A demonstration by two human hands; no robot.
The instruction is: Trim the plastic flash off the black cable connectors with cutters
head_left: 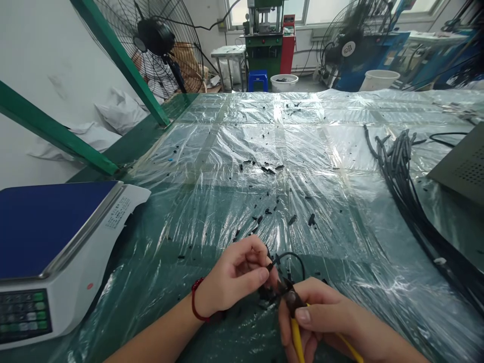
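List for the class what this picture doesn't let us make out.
Head view:
Pliers: handles partly behind the right hand, cut off by the bottom edge.
Scale label: print too small to read.
Cables: near ends beyond the right edge.
Cord: contact with the pliers too small and dark to tell.

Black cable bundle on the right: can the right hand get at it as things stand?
Probably not straight away: the right hand is gripping the yellow-handled cutters. The way itself looks free, with mainly plastic sheeting between it and the black cable bundle.
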